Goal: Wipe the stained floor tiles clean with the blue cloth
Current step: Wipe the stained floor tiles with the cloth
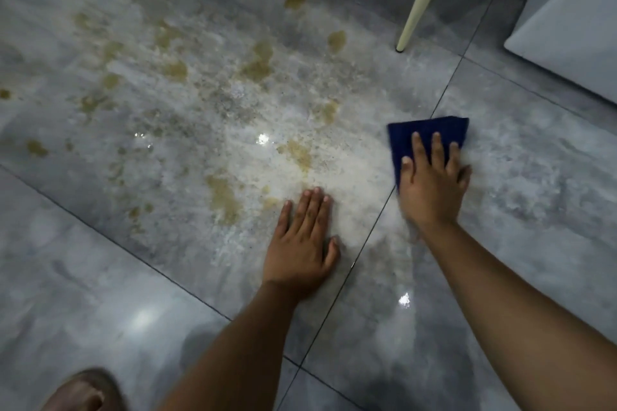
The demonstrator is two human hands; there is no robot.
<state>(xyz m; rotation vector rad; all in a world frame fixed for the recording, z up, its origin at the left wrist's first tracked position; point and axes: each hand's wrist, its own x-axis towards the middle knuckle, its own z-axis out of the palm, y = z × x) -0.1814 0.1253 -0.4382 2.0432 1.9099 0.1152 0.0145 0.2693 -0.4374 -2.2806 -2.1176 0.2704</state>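
Blue cloth (430, 137) lies flat on the grey floor tiles (534, 210), pinned under the right hand (432, 183), whose fingers (419, 152) are spread and pressed down on the fabric rather than curled around it. The cloth sits just right of the dark grout line (384, 207) that runs from near to far, so it rests on the right-hand tile, which carries only a pale smear. The stains (260, 63) lie the other way: yellowish-brown blotches and a broad whitish film cover the large tile to the left of that line, reaching from near the hands far toward the chair legs (420, 0). The nearest blotch (297, 153) is left of the cloth, with bare smeared tile between them. The left hand (302, 243) is planted flat on the dirty tile, fingers together and holding nothing, apparently as a brace; it lies nearer the mess than the right hand does, though the cloth is not under it. Judging from this, almost all the wiping remains, and the coming stroke calls for the right hand to carry the cloth leftward over the grout line, passing on the far side of the planted left hand, since the cloth's edge already faces that way.
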